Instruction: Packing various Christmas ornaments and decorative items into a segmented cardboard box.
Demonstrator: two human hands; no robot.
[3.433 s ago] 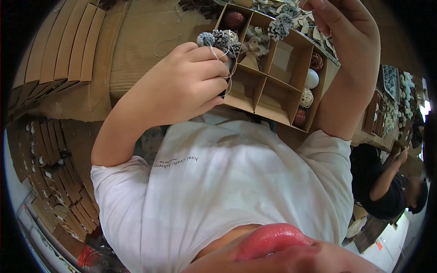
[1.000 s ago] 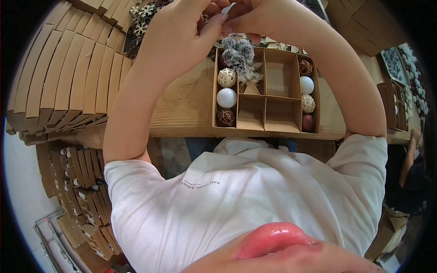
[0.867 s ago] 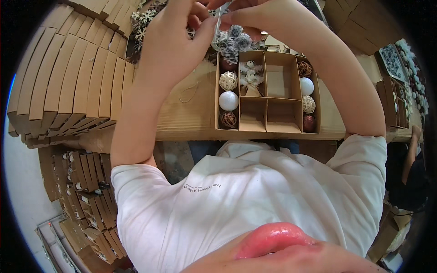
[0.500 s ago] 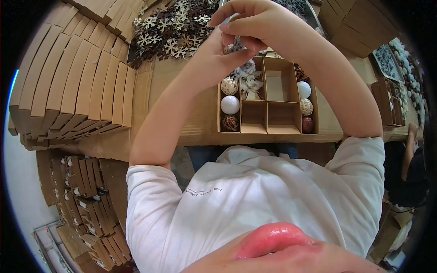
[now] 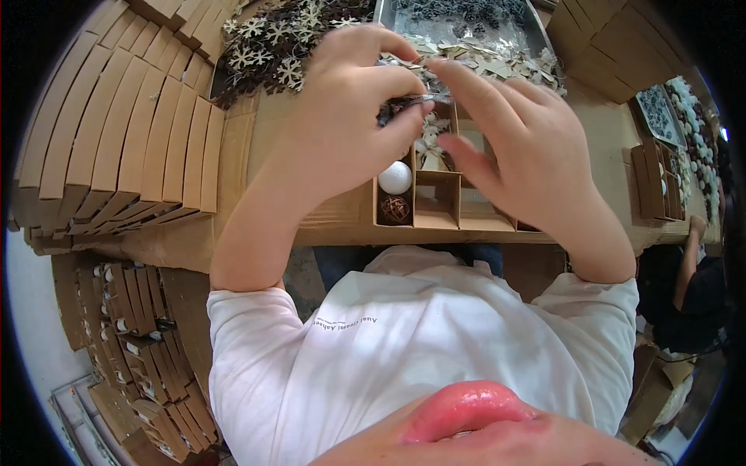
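Note:
Above the divided cardboard box [image 5: 435, 227], my left hand [image 5: 357, 101] is closed around a dark grey, frosted pine cone [image 5: 388, 110], mostly hidden by the fingers. A thin silvery strip [image 5: 437, 99] sticks out past its thumb and fingertips. My right hand [image 5: 517, 132] faces it with thumb and forefinger spread, its forefinger tip close to the left fingertips. Inside the box, a white ball [image 5: 395, 178] and a brown woven twig ball [image 5: 395, 208] lie in the left column. Pale wooden cutouts [image 5: 432, 147] fill part of a middle compartment.
Wooden snowflakes [image 5: 291, 46] are heaped at the far left. Beyond the box stands a metal tray [image 5: 466, 23] of small grey pine cones, with pale cutouts in front. Stacked cartons [image 5: 116, 124] line the left side. At the right are another filled box [image 5: 659, 180] and a person's arm [image 5: 691, 260].
My hands have come nearer and drawn apart; the right has let go and spread its fingers. The left keeps the pine cone. The tray behind has come into view.

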